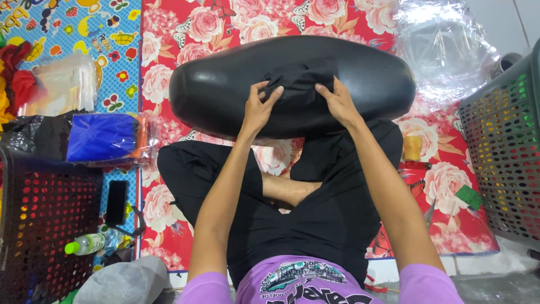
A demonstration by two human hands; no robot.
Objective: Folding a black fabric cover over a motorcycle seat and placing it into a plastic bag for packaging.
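Both hands, left hand (pixel 257 110) and right hand (pixel 336 101), pinch black fabric (pixel 298 84) over the cushion (pixel 214 90) beneath; pull evenly.

Glossy black cushion (pixel 292 84) under a black cloth (pixel 298 84); the mat (pixel 180 50) — red with pink roses; purple shirt (pixel 304 281); grey basket (pixel 500 146) — blue packet (pixel 101 137).

A red rose-patterned floor mat (pixel 185 34) carries a yellow cup (pixel 412 147), clear plastic sheeting (pixel 444 45) and a green card (pixel 468 197).
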